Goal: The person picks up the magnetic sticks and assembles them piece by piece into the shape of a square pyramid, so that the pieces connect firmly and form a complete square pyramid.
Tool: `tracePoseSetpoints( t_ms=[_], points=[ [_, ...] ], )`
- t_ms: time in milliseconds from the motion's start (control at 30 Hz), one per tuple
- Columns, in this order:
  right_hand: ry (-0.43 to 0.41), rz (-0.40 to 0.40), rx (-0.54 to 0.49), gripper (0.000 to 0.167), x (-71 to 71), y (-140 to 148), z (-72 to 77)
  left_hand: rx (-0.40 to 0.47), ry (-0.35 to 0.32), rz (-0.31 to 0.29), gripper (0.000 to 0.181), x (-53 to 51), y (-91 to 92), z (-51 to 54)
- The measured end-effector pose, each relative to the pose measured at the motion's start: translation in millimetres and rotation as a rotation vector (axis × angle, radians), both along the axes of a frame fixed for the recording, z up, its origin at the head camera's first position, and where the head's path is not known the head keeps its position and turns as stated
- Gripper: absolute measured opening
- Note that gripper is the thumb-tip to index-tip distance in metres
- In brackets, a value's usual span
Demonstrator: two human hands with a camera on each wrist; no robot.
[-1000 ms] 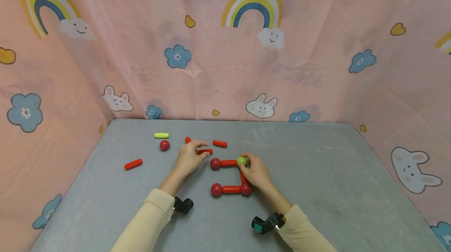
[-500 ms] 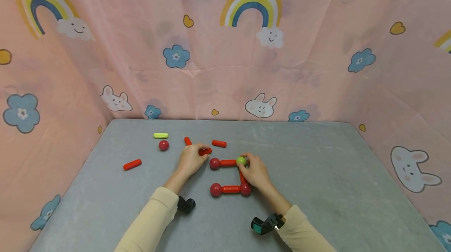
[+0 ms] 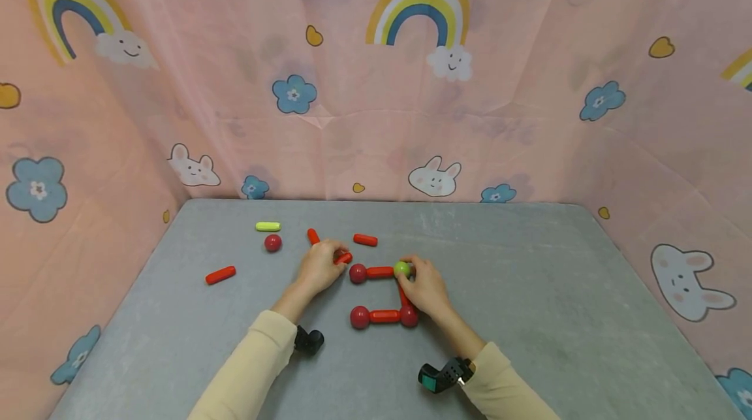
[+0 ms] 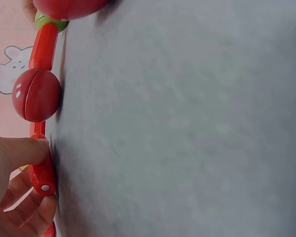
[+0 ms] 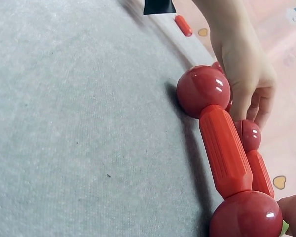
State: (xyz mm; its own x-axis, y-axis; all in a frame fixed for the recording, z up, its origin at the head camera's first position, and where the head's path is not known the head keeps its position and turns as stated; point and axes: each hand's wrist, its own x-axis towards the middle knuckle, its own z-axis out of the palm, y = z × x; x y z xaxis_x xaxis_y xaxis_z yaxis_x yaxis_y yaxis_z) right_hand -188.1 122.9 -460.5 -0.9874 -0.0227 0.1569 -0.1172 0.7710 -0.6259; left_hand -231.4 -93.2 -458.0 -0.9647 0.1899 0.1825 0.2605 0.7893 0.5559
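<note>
My left hand (image 3: pixel 320 271) pinches a red magnetic rod (image 4: pixel 42 174) between thumb and fingers, low over the table. The rod lies close to a red ball (image 3: pixel 358 273); whether they touch I cannot tell. That ball joins through a red rod (image 3: pixel 380 272) to a green ball (image 3: pixel 402 268), which my right hand (image 3: pixel 427 286) holds between thumb and fingers. From the green ball another red rod (image 3: pixel 404 296) runs down to a red ball (image 3: pixel 408 316). A further red rod (image 5: pixel 226 150) links it to a red ball (image 5: pixel 203 92), giving a three-sided shape.
Beyond the left hand lie two red rods, one partly covered (image 3: pixel 313 236) and one apart (image 3: pixel 365 240). Farther left are a lime rod (image 3: pixel 267 226), a loose red ball (image 3: pixel 273 242) and a red rod (image 3: pixel 220 275). A patterned pink curtain (image 3: pixel 352 139) borders the grey table (image 3: pixel 529 315).
My left fingers have closed round the red rod and drawn it slightly nearer, turning its right end toward the upper left ball. The right hand stays on the green ball.
</note>
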Motion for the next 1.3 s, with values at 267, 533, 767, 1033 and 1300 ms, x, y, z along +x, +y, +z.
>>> tracePoseSetpoints(
  t_ms=[267, 533, 767, 1033, 1300],
  points=[
    [-0.008, 0.004, -0.002, 0.026, -0.1, 0, 0.2, 0.018, 0.003, -0.003, 0.023, 10.1, -8.0, 2.7],
    [-0.006, 0.006, 0.001, 0.025, -0.1, 1, -0.5, 0.049, -0.034, -0.02, 0.022, 23.2, -15.9, 5.9],
    [-0.006, -0.004, 0.007, 0.024, -0.3, 0, -0.1, 0.06, -0.033, -0.047, 0.014, 33.2, -18.5, 5.8],
    [0.001, 0.002, 0.016, 0.024, -0.1, 0, -0.6, 0.071, -0.072, -0.083, 0.013, 45.8, -15.0, 11.8],
    [-0.001, -0.009, 0.018, 0.025, 0.5, -1, 0.2, 0.04, -0.102, -0.113, 0.01, 51.1, -3.8, 10.3]
  ],
)
